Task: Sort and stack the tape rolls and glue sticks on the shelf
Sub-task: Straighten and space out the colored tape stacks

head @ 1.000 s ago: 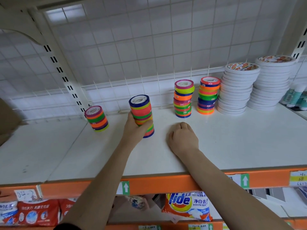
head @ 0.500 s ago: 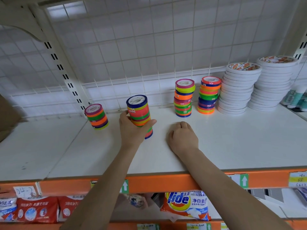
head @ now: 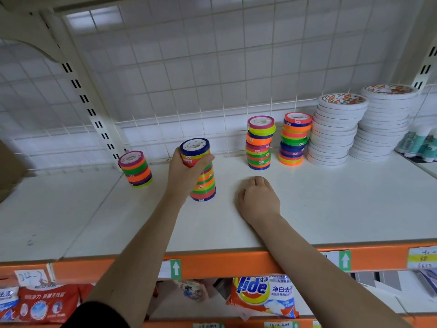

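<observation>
A tall stack of coloured tape rolls (head: 203, 183) stands mid-shelf, leaning a little to the left at the top. My left hand (head: 183, 172) grips its upper rolls, thumb across the front. My right hand (head: 257, 200) rests on the white shelf (head: 331, 209) with curled fingers, holding nothing. A shorter coloured stack (head: 136, 168) leans at the left. Two more coloured stacks (head: 260, 143) (head: 295, 139) stand at the back. To their right rise two piles of white tape rolls (head: 335, 131) (head: 383, 121). Glue sticks (head: 418, 144) lie at the far right.
A wire grid panel (head: 212, 67) backs the shelf, with a slotted upright (head: 89, 107) at the left. The orange front edge (head: 236, 263) carries price labels. Detergent bags (head: 262, 297) lie on the shelf below.
My left hand slid up from the stack's lower part to grip its top rolls, and the stack shifted slightly left. My right hand stayed in place.
</observation>
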Available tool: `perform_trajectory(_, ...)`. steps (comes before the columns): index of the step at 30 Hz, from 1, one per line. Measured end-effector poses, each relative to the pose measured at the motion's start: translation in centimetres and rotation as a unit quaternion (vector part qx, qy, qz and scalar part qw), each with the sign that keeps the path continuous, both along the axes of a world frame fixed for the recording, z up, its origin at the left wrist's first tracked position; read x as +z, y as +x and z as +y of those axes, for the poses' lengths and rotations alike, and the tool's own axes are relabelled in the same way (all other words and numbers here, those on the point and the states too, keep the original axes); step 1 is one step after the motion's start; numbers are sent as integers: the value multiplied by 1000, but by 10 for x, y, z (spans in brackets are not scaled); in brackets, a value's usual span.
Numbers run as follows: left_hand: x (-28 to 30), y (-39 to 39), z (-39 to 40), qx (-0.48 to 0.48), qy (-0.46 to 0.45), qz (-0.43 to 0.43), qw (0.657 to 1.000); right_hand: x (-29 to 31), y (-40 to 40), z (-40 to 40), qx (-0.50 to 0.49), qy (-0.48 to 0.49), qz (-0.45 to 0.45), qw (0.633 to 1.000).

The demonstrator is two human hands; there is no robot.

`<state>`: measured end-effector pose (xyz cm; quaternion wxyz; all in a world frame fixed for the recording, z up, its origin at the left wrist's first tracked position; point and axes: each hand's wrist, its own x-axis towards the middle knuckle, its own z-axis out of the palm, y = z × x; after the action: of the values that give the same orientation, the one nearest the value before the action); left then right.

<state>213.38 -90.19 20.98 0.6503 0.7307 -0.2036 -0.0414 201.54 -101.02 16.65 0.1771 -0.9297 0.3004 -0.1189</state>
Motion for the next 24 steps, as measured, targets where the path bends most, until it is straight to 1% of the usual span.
perform_trajectory(7, -1, -1, -1, 2, 8, -29, 1000, -1, 0, -1, -4, 8, 1, 1000)
perform_trajectory(14, 5, -8, -4, 42, -30, -46, 998, -1, 0, 0, -7, 10, -11, 1000)
perform_trajectory(19, 4, -10, -7, 41, -34, -87, 995, -1, 1, -1, -7, 9, -12, 1000)
perform_trajectory(24, 2, -10, -7, 38, -57, -92, 993, -2, 1, -1, -9, 10, -11, 1000)
